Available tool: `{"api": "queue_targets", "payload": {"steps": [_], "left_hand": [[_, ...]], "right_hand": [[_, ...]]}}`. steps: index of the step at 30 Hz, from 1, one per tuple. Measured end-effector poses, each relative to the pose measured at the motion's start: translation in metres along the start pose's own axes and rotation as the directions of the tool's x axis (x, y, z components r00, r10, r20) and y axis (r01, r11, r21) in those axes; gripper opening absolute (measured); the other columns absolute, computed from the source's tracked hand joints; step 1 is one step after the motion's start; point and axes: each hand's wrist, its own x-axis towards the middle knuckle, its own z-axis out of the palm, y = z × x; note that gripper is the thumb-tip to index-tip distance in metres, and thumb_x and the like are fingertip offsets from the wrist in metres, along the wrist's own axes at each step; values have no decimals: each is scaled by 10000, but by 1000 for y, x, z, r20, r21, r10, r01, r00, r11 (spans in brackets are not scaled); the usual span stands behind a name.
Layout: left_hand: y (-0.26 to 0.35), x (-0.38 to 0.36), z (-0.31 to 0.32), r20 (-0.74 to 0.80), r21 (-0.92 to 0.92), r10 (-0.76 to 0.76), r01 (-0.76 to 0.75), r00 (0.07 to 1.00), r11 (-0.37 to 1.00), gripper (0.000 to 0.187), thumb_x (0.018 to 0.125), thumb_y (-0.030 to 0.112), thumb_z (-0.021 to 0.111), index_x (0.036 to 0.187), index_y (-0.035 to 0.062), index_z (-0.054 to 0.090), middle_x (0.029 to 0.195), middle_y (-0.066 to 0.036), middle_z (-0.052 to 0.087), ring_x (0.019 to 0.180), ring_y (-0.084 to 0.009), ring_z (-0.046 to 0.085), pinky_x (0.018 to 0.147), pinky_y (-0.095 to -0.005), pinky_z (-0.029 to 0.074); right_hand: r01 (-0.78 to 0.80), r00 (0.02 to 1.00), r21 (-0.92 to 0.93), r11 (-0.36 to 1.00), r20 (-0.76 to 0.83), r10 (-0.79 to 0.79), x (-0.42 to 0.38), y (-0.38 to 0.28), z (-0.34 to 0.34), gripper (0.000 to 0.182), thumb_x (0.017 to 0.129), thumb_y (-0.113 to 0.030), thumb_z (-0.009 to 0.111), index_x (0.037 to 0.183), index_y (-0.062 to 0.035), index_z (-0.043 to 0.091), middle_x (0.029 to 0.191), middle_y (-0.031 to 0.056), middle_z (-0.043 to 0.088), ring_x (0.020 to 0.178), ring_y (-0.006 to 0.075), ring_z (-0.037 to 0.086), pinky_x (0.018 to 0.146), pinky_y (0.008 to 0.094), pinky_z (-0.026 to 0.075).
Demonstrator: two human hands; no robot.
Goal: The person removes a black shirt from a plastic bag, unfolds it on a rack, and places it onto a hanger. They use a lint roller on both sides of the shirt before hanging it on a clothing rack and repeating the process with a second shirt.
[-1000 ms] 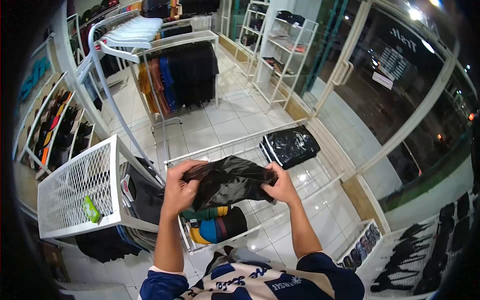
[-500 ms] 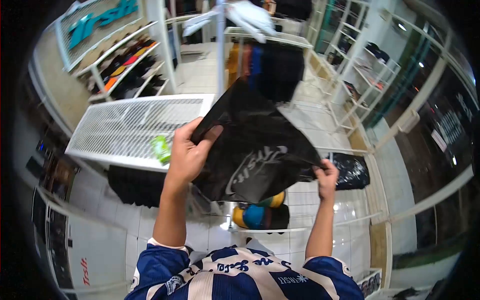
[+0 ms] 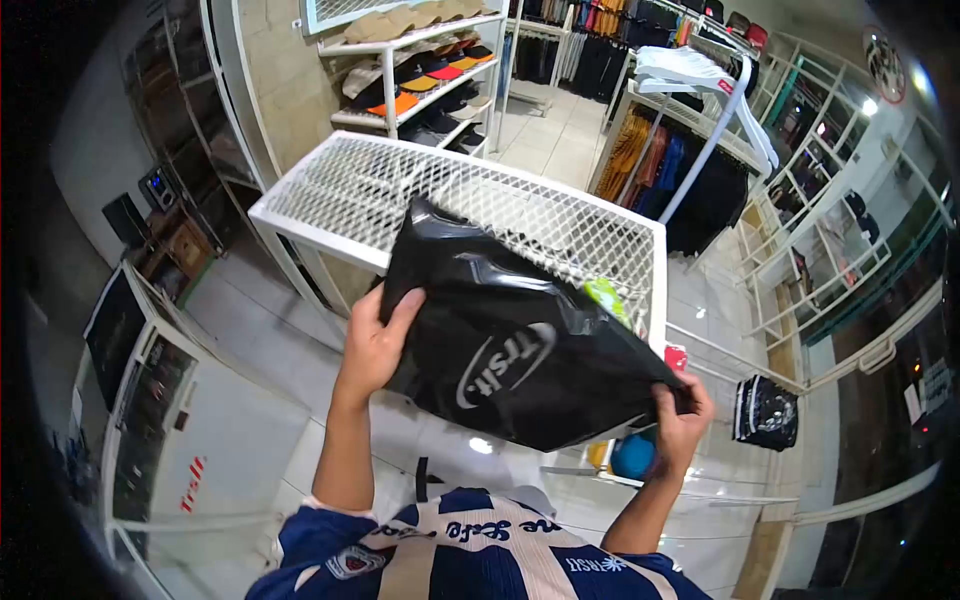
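A black plastic bag [image 3: 500,330] with a pale printed logo is stretched between my two hands. On its left edge my left hand [image 3: 376,338] is closed, thumb across the front. My right hand [image 3: 684,412] pinches the lower right corner. The bag is tilted and looks mostly flat; whether anything is inside cannot be seen. Behind it stands a white mesh-topped table [image 3: 600,225], partly covered by the bag. A bright green packet [image 3: 606,298] lies on the mesh just past the bag's upper edge.
Shelves of caps [image 3: 430,80] rise behind the table. A rack with hanging clothes [image 3: 650,150] stands to the right, white garments [image 3: 685,70] above it. A black plastic-wrapped bundle [image 3: 766,412] sits at right. A white cabinet [image 3: 220,430] is at left. A blue cap-like item [image 3: 632,456] shows below the bag.
My view has turned left, bringing the mesh table behind the bag. The bag has become more spread and its logo faces me more directly. Both hands still hold it.
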Motion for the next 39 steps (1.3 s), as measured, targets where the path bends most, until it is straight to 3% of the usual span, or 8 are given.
{"api": "queue_targets", "payload": {"steps": [5, 11, 17, 23, 26, 29, 34, 39], "left_hand": [[-27, 2, -95, -113, 130, -48, 63, 992, 990, 314, 1032, 245, 628, 1122, -51, 681, 958, -35, 713, 870, -93, 597, 798, -275, 496], [-33, 37, -158, -230, 207, 8, 41, 973, 977, 311, 1031, 243, 627, 1117, -50, 684, 990, -54, 714, 885, -107, 603, 829, -288, 498], [-52, 142, -198, -110, 207, -28, 50, 994, 977, 322, 1004, 261, 666, 1115, -39, 692, 979, -57, 720, 868, -117, 621, 792, -286, 501], [-65, 275, -204, -4, 205, -78, 77, 997, 976, 338, 986, 254, 675, 1154, -39, 683, 1003, -74, 728, 852, -146, 639, 803, -314, 507], [-107, 329, -207, -98, 418, 12, 30, 995, 908, 427, 945, 277, 720, 1232, -25, 631, 1044, -155, 731, 896, -219, 682, 837, -342, 521], [-170, 341, -222, -107, 618, 50, 27, 993, 786, 559, 910, 334, 747, 1317, -10, 580, 1079, -219, 714, 1016, -311, 693, 910, -409, 525], [-200, 288, -243, 11, 721, 167, -124, 986, 682, 374, 916, 299, 732, 1105, -23, 705, 1038, -198, 709, 986, -355, 660, 908, -438, 504], [-209, 276, -247, -46, 687, 168, -91, 985, 721, 307, 942, 229, 731, 1074, -48, 712, 731, -48, 610, 677, -108, 532, 651, -283, 458]], "right_hand": [[83, 968, -133, 988, 246, -48, -6, -38, 98, 186, 788, -62, 826, 900, 37, 716, 803, 145, 721, 697, 192, 671, 671, 299, 511], [92, 944, -138, 986, 327, -42, 28, -59, 180, 235, 829, -158, 824, 915, 36, 722, 742, 111, 693, 676, 144, 632, 649, 292, 496], [16, 889, -160, 987, 454, 59, 113, -55, 253, 324, 887, -280, 782, 924, 37, 726, 756, 99, 710, 692, 142, 646, 667, 322, 517], [58, 881, -267, 962, 467, 77, 224, -42, 329, 473, 859, -423, 779, 1017, 21, 746, 888, 207, 744, 852, 286, 729, 810, 366, 538], [90, 920, -447, 890, 379, 98, 265, -6, 374, 472, 852, -439, 775, 1056, -14, 750, 947, 208, 753, 918, 361, 727, 870, 419, 543], [225, 969, -707, 671, 235, -77, 243, 9, 392, 571, 865, -422, 752, 1314, -89, 636, 1236, 221, 656, 1179, 382, 601, 1031, 511, 421], [43, 896, -628, 777, 369, 248, 166, 16, 362, 431, 942, -387, 664, 1159, -16, 696, 1105, 238, 699, 1057, 403, 661, 929, 489, 508], [-267, 826, -704, 659, 186, 533, 126, 20, 355, 538, 955, -517, 600, 1129, -23, 722, 1054, 247, 724, 1038, 417, 681, 931, 480, 521]]}}
